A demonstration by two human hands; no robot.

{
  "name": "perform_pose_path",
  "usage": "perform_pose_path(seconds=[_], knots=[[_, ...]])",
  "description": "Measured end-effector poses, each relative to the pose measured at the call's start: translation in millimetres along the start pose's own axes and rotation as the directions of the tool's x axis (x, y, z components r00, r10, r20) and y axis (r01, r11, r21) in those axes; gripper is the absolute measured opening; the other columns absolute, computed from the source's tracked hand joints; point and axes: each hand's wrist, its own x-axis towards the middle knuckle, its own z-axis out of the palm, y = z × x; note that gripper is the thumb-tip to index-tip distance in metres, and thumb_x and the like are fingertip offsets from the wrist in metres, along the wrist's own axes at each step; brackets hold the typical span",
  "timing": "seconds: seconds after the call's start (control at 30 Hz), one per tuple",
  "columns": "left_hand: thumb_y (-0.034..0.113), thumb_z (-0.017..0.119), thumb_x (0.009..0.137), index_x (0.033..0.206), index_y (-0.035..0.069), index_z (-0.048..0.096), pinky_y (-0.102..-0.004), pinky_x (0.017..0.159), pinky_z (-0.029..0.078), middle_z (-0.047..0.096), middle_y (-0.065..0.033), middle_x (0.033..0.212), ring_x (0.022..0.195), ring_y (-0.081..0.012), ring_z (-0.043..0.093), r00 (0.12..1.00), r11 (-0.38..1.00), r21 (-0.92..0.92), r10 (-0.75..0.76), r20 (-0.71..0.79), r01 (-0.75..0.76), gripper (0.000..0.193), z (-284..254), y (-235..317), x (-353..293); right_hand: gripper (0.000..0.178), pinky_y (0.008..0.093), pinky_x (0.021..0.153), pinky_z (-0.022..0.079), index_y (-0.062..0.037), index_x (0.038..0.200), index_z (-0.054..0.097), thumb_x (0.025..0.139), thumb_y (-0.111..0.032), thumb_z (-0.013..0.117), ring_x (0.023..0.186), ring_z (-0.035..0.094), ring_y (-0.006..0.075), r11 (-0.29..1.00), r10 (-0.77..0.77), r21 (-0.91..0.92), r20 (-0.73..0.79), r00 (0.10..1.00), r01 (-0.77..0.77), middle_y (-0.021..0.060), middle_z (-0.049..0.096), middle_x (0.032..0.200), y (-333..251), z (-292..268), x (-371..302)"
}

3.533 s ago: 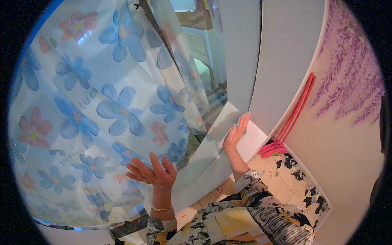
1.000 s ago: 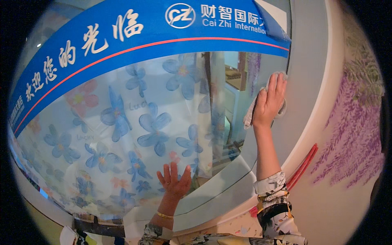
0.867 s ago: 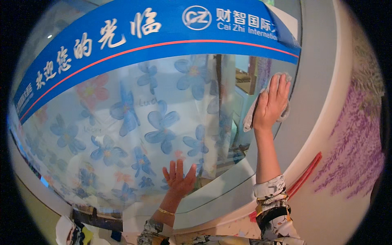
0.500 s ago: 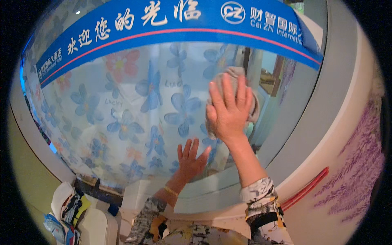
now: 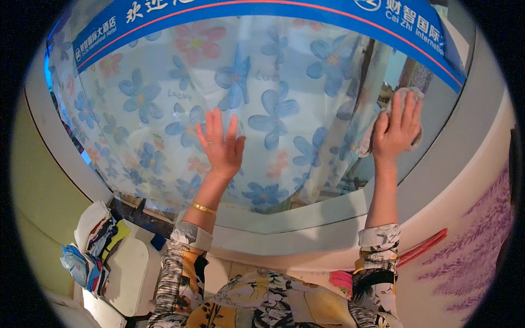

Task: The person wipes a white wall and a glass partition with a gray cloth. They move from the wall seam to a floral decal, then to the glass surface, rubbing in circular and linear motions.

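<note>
A glass window pane [image 5: 306,180] fills the middle, with a flower-patterned curtain [image 5: 147,126] showing behind it. My right hand [image 5: 395,134] presses a crumpled grey cloth [image 5: 414,94] against the glass near the right side of the frame. Its fingers lie over the cloth, and part of the cloth sticks out on both sides of the palm. My left hand [image 5: 221,147] is raised at the lower middle of the pane, fingers spread and holding nothing. Whether its palm touches the glass I cannot tell. A gold bracelet [image 5: 204,208] circles the left wrist.
A blue banner with a pink stripe [image 5: 246,6] crosses the top of the pane. A grey frame [image 5: 437,142] borders it. At the lower left a white chair [image 5: 128,273] carries folded clothes [image 5: 98,240]. Red rods [image 5: 424,249] lie near the purple-patterned wall [image 5: 465,240].
My right hand has slid the cloth rightward over the glass, toward the frame. My left hand has risen and shifted left, its fingers more spread. The whole view has shifted too.
</note>
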Motion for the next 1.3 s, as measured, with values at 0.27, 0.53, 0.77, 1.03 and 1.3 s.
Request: perform_pose_path(seconds=[0.27,0.53,0.77,1.03,1.3], knots=[[0.027,0.056,0.096,0.139,0.008,0.053,-0.0704,0.11,0.014,0.032,-0.024,0.155,0.144,-0.0451,0.028,0.999,0.999,-0.027,-0.022,-0.048,0.021,0.047,-8.1,18.7,7.0,0.049,0.056,0.108,0.031,-0.0163,0.138,0.057,0.091,-0.029,0.06,0.14,0.036,0.0418,0.996,0.058,-0.067,-0.104,0.993,-0.065,0.0097,0.044,0.152,-40.7,-0.3,66.2],[0.035,0.05,0.101,0.14,0.01,0.054,-0.0663,0.114,0.012,0.032,-0.0225,0.157,0.148,-0.0406,0.025,0.993,1.0,-0.005,-0.018,-0.12,0.018,0.047,-17.7,35.9,27.1,0.051,0.0572,0.113,0.023,-0.0183,0.136,0.059,0.086,-0.029,0.064,0.144,0.032,0.0405,0.991,-0.045,0.129,0.087,0.995,0.033,0.0082,0.043,0.153,-128.9,-11.2,102.9],[0.034,0.051,0.099,0.135,0.008,0.057,-0.0715,0.11,0.016,0.033,-0.0247,0.156,0.143,-0.0474,0.03,0.999,1.0,0.021,-0.009,-0.053,0.01,0.044,-15.5,36.4,30.8,0.057,0.0527,0.113,0.027,-0.023,0.136,0.058,0.081,-0.031,0.07,0.143,0.037,0.0304,0.937,-0.225,0.301,0.134,0.965,0.177,0.0013,0.046,0.151,-133.0,-12.0,85.1],[0.031,0.048,0.101,0.142,0.005,0.048,-0.07,0.111,0.016,0.029,-0.028,0.156,0.142,-0.05,0.029,0.998,0.999,0.044,0.011,-0.058,-0.008,0.049,-0.4,8.0,12.1,0.049,0.053,0.11,0.031,-0.0213,0.131,0.063,0.082,-0.025,0.066,0.14,0.04,0.0355,0.991,-0.103,0.089,0.048,0.994,0.098,0.0053,0.049,0.148,-48.6,-8.6,59.5],[0.03,0.048,0.101,0.15,0.015,0.041,-0.0663,0.114,0.012,0.028,-0.0258,0.157,0.144,-0.0476,0.026,0.999,1.0,-0.003,-0.026,-0.036,0.026,0.051,6.0,-14.9,11.3,0.05,0.0518,0.113,0.03,-0.0137,0.137,0.059,0.086,-0.017,0.056,0.141,0.038,0.0402,0.992,0.117,-0.041,0.0,0.993,-0.117,0.0135,0.047,0.149,24.9,-10.7,3.4]])
